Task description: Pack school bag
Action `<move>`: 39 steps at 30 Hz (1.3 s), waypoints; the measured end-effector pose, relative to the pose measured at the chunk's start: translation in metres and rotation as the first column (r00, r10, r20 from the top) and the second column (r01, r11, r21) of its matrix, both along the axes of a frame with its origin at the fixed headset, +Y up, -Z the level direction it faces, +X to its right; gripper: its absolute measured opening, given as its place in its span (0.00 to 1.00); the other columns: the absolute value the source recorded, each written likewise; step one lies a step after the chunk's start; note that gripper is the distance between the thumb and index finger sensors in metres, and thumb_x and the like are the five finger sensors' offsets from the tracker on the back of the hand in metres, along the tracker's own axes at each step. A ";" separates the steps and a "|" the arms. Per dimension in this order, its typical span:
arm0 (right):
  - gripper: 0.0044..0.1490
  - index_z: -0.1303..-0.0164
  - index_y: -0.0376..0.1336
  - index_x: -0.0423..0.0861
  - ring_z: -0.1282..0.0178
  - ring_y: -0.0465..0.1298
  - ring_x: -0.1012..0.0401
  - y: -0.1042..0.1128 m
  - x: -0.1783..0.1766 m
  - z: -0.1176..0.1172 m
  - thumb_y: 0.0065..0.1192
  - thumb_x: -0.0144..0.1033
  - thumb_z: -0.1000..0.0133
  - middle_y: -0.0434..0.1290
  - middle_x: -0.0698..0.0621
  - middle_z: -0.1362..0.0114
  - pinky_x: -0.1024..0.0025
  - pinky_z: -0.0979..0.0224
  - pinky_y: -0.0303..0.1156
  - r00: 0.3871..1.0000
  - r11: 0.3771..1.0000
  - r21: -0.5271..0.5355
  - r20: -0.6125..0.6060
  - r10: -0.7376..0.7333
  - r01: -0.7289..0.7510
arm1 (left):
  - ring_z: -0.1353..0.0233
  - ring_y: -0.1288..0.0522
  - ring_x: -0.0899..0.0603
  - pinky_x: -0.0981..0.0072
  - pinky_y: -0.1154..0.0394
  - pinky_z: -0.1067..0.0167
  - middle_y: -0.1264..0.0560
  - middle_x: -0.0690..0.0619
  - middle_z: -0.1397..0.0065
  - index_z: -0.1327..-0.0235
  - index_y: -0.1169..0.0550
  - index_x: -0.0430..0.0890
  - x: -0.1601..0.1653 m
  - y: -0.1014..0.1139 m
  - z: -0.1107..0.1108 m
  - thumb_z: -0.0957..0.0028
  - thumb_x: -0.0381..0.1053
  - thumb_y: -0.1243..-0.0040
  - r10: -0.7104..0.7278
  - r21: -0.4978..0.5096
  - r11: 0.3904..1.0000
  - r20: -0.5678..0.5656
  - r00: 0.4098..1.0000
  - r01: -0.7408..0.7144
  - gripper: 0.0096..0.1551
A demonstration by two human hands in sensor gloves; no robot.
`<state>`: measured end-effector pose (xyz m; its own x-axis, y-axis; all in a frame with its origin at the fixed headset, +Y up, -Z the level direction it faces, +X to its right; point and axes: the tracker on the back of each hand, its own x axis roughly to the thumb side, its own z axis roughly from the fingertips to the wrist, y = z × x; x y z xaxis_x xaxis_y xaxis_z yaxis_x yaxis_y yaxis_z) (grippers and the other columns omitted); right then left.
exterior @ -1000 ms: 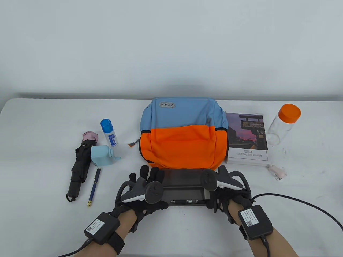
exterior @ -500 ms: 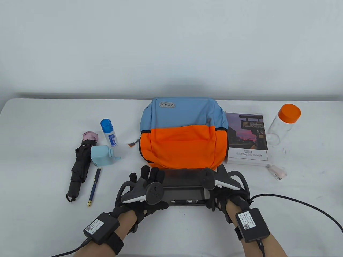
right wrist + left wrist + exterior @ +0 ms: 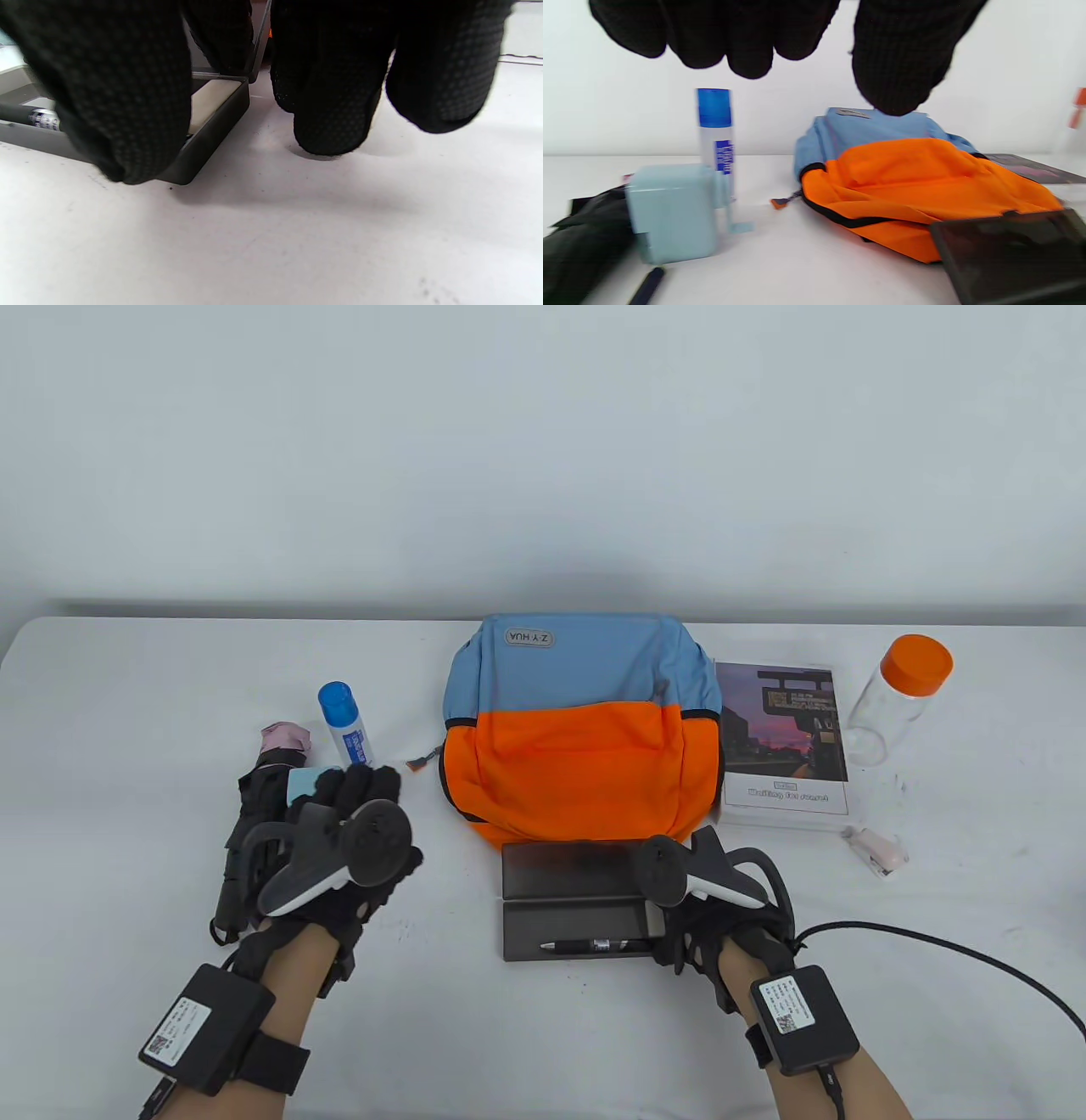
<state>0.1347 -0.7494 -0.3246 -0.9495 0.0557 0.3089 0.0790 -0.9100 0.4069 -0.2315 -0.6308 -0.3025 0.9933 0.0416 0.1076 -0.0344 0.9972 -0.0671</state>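
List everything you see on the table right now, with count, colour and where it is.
backpack: 1, blue and orange, table centre
pencil case: 1, dark grey, open, in front of the backpack
pen: 1, black, inside the pencil case
book: 1, sunset cover, right of the backpack
jar: 1, clear with orange lid, far right
stapler: 1, pale pink, in front of the book
glue stick: 1, white with blue cap, upright, left of the backpack
pencil sharpener: 1, light blue, beside the glue stick
umbrella: 1, black, folded, far left
left hand: black glove, above the sharpener
right hand: black glove, at the pencil case's right end
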 end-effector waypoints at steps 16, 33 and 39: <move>0.57 0.31 0.58 0.46 0.46 0.81 0.44 -0.001 0.001 0.000 0.87 0.44 0.69 0.71 0.28 0.31 0.42 0.48 0.81 1.000 1.000 -0.003 -0.008 -0.003 0.003 | 0.31 0.23 0.23 0.32 0.24 0.35 0.25 0.32 0.25 0.17 0.32 0.33 -0.048 -0.119 0.007 0.40 0.55 0.35 -0.314 -0.387 0.908 -0.381 0.870 0.158 0.44; 0.58 0.30 0.57 0.45 0.45 0.81 0.43 -0.001 0.000 0.002 0.86 0.44 0.68 0.70 0.28 0.30 0.41 0.47 0.80 1.000 1.000 0.000 -0.008 0.010 -0.010 | 0.44 0.14 0.32 0.40 0.16 0.44 0.16 0.39 0.37 0.31 0.22 0.35 -0.024 -0.136 -0.008 0.40 0.53 0.36 -0.499 -0.443 0.825 -0.279 0.820 0.351 0.31; 0.57 0.30 0.57 0.45 0.45 0.81 0.43 -0.001 -0.001 0.003 0.86 0.44 0.68 0.70 0.28 0.30 0.41 0.47 0.80 1.000 1.000 -0.001 -0.008 0.012 -0.012 | 0.43 0.13 0.33 0.41 0.15 0.44 0.17 0.38 0.37 0.32 0.24 0.37 -0.013 -0.145 0.000 0.38 0.55 0.43 -0.618 -0.415 0.749 -0.161 0.769 0.516 0.30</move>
